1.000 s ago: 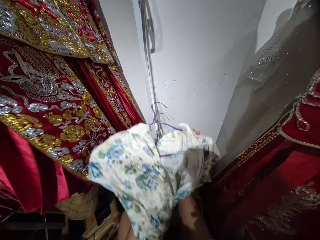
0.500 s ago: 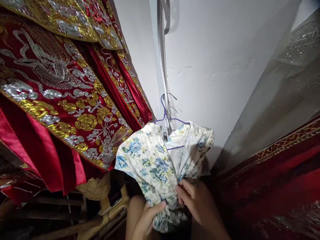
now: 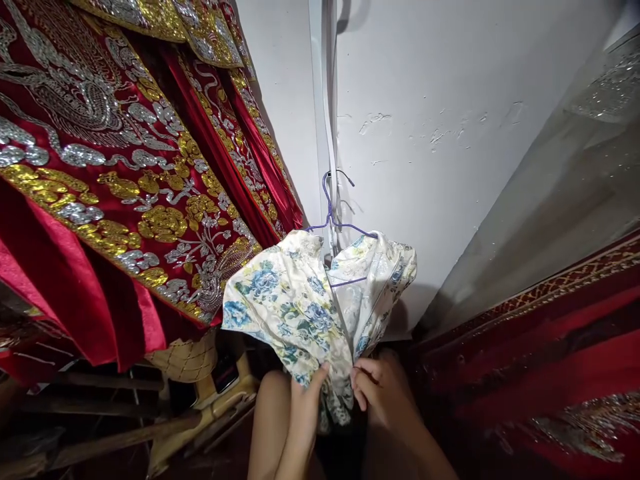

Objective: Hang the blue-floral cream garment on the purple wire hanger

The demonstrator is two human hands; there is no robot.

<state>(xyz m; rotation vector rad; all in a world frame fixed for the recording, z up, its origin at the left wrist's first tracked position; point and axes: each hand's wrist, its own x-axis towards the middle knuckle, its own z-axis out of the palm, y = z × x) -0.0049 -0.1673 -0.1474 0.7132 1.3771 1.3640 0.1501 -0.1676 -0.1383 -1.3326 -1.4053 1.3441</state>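
A white floral garment with blue and green flowers hangs on a purple hanger, its front open in a V at the neck. The hanger's hook catches on a pale strap that runs down the wall. My left hand grips the lower left front of the garment, thumb on top. At the edge of the front opening, my right hand pinches the cloth with bent fingers. Below the hands the garment's lower end bunches up and falls into shadow.
Red cloth with gold and silver sequin embroidery hangs at the left. Under it stands a yellowish wooden frame. The white wall rises behind the hanger. More red cloth, behind clear plastic, lies along the right.
My left hand has moved up and slightly right on the garment, bunching its lower part closer. The right hand still pinches the front edge. The view has shifted a little.
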